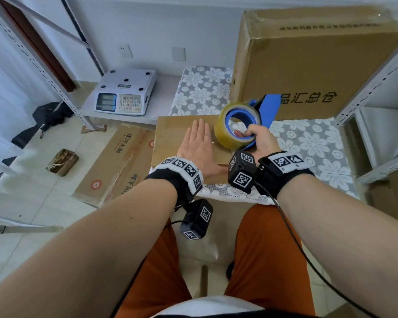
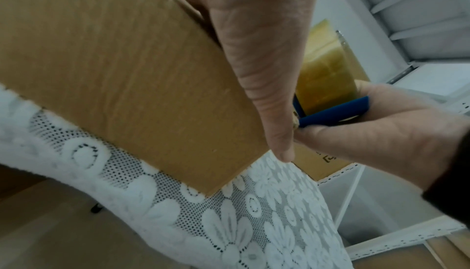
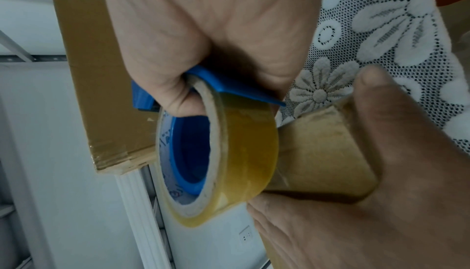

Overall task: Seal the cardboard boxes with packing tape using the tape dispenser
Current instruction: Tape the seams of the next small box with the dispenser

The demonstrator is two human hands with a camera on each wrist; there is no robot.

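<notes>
A small flat cardboard box lies on the lace-covered table in front of me. My left hand presses flat on its top with straight fingers, and its thumb runs along the box's near edge. My right hand grips the blue tape dispenser, fingers curled through the core of its yellowish tape roll. The roll sits at the right edge of the small box, close beside the left hand.
A large taped cardboard box stands behind the dispenser. A white weighing scale sits on a low shelf at the left. A flattened printed carton lies on the floor. White metal racks flank the right side.
</notes>
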